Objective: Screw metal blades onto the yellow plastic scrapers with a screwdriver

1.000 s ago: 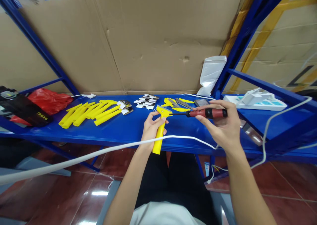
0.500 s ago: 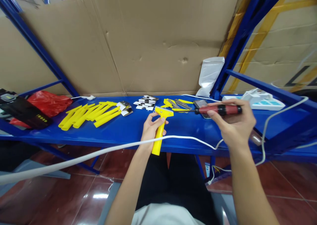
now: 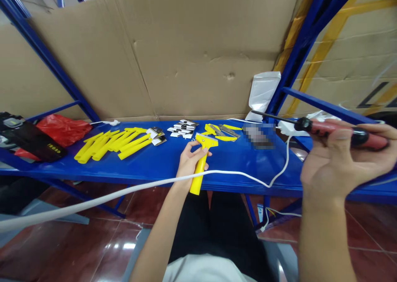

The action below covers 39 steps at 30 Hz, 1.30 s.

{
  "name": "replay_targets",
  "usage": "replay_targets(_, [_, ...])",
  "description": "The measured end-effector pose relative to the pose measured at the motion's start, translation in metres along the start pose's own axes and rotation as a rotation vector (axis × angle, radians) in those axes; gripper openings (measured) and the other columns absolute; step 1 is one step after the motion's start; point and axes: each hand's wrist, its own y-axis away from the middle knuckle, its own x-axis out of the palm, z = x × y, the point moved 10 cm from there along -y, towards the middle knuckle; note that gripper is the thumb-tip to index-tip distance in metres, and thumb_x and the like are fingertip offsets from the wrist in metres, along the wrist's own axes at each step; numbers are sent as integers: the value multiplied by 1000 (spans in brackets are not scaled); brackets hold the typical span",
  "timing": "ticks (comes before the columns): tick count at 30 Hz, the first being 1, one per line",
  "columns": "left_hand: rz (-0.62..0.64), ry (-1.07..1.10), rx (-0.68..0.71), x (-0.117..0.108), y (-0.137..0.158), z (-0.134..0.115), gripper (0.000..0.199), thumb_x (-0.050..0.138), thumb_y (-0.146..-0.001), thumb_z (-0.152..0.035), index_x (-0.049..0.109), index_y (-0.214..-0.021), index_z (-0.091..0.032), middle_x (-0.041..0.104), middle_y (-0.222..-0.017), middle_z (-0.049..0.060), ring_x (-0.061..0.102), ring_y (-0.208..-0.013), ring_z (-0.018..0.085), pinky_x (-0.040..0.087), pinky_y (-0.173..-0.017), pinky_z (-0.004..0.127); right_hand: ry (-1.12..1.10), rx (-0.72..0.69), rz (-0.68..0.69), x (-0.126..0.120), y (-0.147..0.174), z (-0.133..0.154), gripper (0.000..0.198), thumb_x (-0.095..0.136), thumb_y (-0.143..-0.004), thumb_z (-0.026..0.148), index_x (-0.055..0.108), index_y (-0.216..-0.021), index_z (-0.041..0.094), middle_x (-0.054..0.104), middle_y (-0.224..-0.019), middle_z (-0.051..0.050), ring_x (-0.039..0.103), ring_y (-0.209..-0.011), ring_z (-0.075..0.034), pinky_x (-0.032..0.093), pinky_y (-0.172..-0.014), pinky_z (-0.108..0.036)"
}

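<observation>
A yellow scraper (image 3: 199, 172) with a wide head is gripped by my left hand (image 3: 191, 158), its handle pointing down towards me over the bench's front edge. My right hand (image 3: 344, 158), raised at the right, is closed around a red and black screwdriver (image 3: 333, 131) whose long shaft points left, apart from the scraper. Just behind the scraper lie loose yellow pieces and metal blades (image 3: 228, 131). Several small white and black packets (image 3: 182, 128) sit to their left. Farther left, several yellow handles (image 3: 107, 144) lie side by side, with more packets (image 3: 157, 135) at their ends.
A white cable (image 3: 124, 190) runs across the front of the blue bench (image 3: 149, 164). At the left are a red plastic bag (image 3: 63, 129) and a black object (image 3: 37, 137). A white pouch (image 3: 263, 94) leans against the cardboard (image 3: 192, 50) near the blue post. A pixelated patch covers something beside the blades.
My right hand has moved right and closer to the camera with the screwdriver, drawing its tip away from the scraper head. My left hand and the scraper stay nearly still.
</observation>
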Motion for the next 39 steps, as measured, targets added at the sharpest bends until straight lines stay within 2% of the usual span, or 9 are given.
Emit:
replay_targets(2, [-7,-2,5,-1,0,0,63,101,-78,-35,61,-124,-21,79,-96,5,73,-74,16,55,-51,20,-3,-18,-17,-2,0,-5,73,105,-55,64,56,-96,30,67,-73,6,70,-64,-23,67,-70,-48])
replay_targets(6, [-14,0,20,-1,0,-1,62,102,-77,-35,62,-123,-21,78,-96,4,76,-80,18,54,-50,19,11,24,7,0,3,-9,70,106,-59,58,57,-98,28,69,-77,4,74,-70,-24,68,-76,-50])
replay_targets(12, [4,-19,10,4,3,-1,61,100,-81,-35,61,-126,-21,78,-97,5,73,-75,15,55,-52,19,-4,59,61,13,16,-6,62,108,-60,48,62,-97,26,72,-80,4,78,-72,-24,69,-78,-48])
replay_targets(15, [11,-9,14,4,4,-2,61,100,-80,-33,61,-124,-21,79,-100,6,75,-80,16,54,-51,18,17,76,170,29,29,-4,54,107,-63,34,67,-98,24,74,-88,3,82,-78,-23,69,-84,-45])
replay_targets(18, [0,-9,10,3,3,-2,62,102,-78,-34,61,-123,-22,78,-98,5,76,-82,19,54,-50,20,32,114,321,46,45,-3,54,106,-66,22,69,-105,24,78,-95,1,86,-86,-27,69,-89,-46])
replay_targets(21, [-4,-14,-2,3,4,-1,63,102,-77,-35,62,-123,-22,78,-99,5,76,-81,19,54,-51,20,85,138,414,55,57,-2,55,105,-68,23,67,-107,24,82,-97,-2,86,-89,-30,70,-91,-51])
replay_targets(29, [-16,-27,-13,5,4,-2,67,103,-75,-36,59,-123,-21,79,-94,5,70,-68,15,55,-49,21,130,160,504,65,70,-2,49,102,-76,25,69,-112,30,84,-101,0,85,-97,-32,68,-98,-59])
replay_targets(34, [0,-16,14,5,3,-3,66,104,-72,-37,59,-119,-22,79,-97,6,74,-76,18,53,-47,21,141,158,498,67,73,-2,48,103,-73,25,70,-108,29,83,-99,1,86,-91,-32,70,-95,-57])
replay_targets(39, [23,-33,3,4,3,1,65,103,-75,-38,62,-122,-22,79,-99,6,75,-82,19,55,-52,20,116,157,523,71,75,2,46,101,-76,21,70,-109,29,84,-99,0,86,-91,-30,70,-96,-54])
